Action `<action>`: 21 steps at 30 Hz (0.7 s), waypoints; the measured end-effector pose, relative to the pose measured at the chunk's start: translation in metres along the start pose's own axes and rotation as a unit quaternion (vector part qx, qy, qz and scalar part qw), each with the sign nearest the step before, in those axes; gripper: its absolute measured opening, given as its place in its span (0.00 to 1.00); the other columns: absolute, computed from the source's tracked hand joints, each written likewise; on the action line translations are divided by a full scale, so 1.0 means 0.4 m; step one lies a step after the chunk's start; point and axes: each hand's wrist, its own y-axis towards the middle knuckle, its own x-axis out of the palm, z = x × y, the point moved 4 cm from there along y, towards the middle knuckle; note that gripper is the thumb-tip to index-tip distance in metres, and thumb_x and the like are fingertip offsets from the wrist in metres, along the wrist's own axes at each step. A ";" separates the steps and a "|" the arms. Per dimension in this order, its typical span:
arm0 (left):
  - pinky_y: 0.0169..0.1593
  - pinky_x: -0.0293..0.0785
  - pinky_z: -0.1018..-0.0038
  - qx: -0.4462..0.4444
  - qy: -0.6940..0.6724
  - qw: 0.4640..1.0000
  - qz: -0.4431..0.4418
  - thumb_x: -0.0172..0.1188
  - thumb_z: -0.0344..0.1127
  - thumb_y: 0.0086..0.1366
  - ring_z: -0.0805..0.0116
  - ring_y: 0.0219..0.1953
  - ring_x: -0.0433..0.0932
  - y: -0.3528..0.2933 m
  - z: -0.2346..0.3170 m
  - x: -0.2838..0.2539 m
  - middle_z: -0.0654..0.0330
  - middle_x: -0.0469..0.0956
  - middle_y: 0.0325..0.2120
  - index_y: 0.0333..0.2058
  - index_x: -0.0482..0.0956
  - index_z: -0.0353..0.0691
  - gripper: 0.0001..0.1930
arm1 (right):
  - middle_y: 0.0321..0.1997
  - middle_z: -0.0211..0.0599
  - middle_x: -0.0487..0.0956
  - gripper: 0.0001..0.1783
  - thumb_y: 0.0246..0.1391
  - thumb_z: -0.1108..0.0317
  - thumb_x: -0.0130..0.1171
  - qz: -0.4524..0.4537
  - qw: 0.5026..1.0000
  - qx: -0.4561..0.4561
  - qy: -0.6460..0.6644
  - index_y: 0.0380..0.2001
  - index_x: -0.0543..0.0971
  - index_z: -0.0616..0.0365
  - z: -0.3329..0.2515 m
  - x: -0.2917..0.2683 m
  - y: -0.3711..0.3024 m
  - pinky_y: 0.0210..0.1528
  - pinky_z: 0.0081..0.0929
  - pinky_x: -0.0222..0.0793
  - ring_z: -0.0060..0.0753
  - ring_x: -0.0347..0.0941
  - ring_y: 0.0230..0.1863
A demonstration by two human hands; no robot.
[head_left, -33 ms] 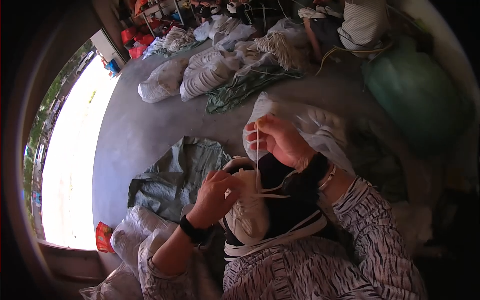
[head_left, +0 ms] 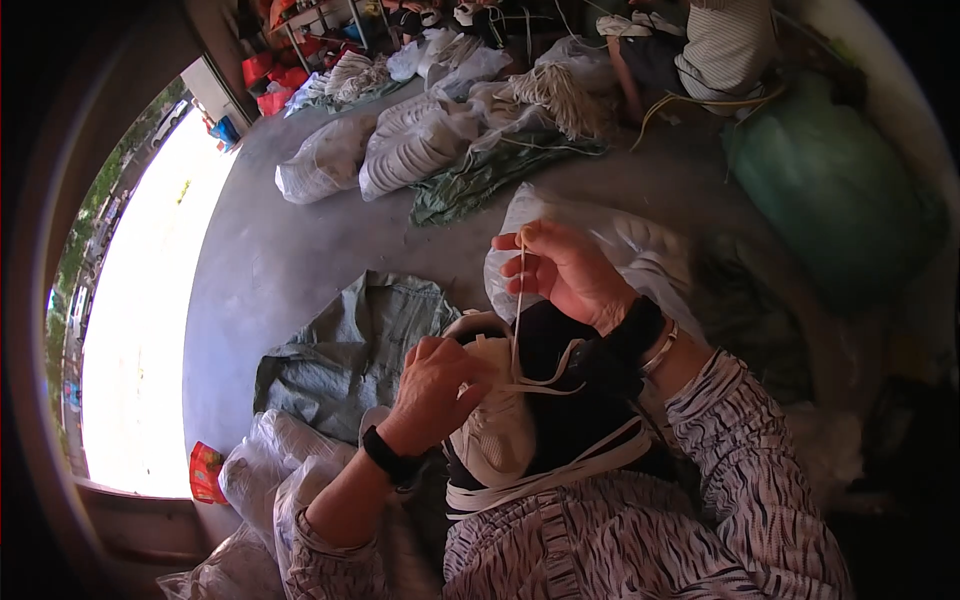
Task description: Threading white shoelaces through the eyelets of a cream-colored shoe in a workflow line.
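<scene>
A cream lace-up sneaker (head_left: 497,440) rests on my lap, its toe toward me. Curled over the side of its lacing is my left hand (head_left: 432,392), which steadies the shoe; its fingertips are partly hidden. My right hand (head_left: 568,272) pinches a pale shoelace (head_left: 518,310) between thumb and finger and holds it stretched upward from the shoe. Another loose lace end (head_left: 553,385) curls to the right of the eyelets. A bunch of more laces (head_left: 550,482) lies across my lap below the shoe.
A grey-green woven sheet (head_left: 355,340) is spread on the floor ahead left. Clear plastic bags (head_left: 265,470) sit at my left, another bag (head_left: 620,240) beyond my right hand. Farther off are bagged shoes (head_left: 415,150), a big green sack (head_left: 830,180) and a seated person (head_left: 725,55).
My right hand has risen slightly and shifted a little right, drawing the lace with it. The loose lace end beside the shoe now curls upward. My left hand stays almost in place.
</scene>
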 end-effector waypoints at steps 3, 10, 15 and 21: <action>0.53 0.61 0.60 0.018 0.099 0.995 -0.019 0.64 0.35 0.46 0.56 0.46 0.65 0.005 0.057 0.021 0.60 0.69 0.34 0.31 0.83 0.53 0.10 | 0.33 0.39 0.78 0.09 0.59 0.65 0.50 -0.058 0.959 0.083 -0.266 0.32 0.72 0.59 0.010 -0.001 -0.048 0.25 0.25 0.67 0.22 0.70 0.22; 0.57 0.56 0.56 0.000 -0.015 1.000 0.019 0.65 0.34 0.46 0.51 0.52 0.61 -0.010 0.054 0.066 0.59 0.67 0.41 0.27 0.79 0.49 0.07 | 0.26 0.51 0.77 0.09 0.52 0.69 0.50 -0.175 0.641 0.041 -0.746 0.33 0.71 0.64 0.107 0.021 -0.110 0.36 0.43 0.68 0.53 0.75 0.31; 0.62 0.49 0.53 -0.004 -0.045 0.999 0.010 0.65 0.38 0.45 0.47 0.61 0.55 -0.012 0.059 0.055 0.55 0.66 0.47 0.27 0.80 0.50 0.08 | 0.17 0.24 0.68 0.08 0.56 0.63 0.56 -0.067 0.979 0.139 -0.136 0.35 0.74 0.56 -0.062 0.090 -0.077 0.15 0.12 0.49 0.11 0.55 0.13; 0.59 0.52 0.53 -0.047 -0.075 0.995 0.055 0.66 0.40 0.47 0.52 0.55 0.61 -0.008 0.057 0.060 0.59 0.68 0.44 0.30 0.82 0.51 0.09 | 0.15 0.23 0.62 0.12 0.60 0.62 0.52 -0.166 0.975 -0.130 0.064 0.43 0.73 0.55 -0.462 0.142 -0.156 0.15 0.12 0.44 0.12 0.49 0.12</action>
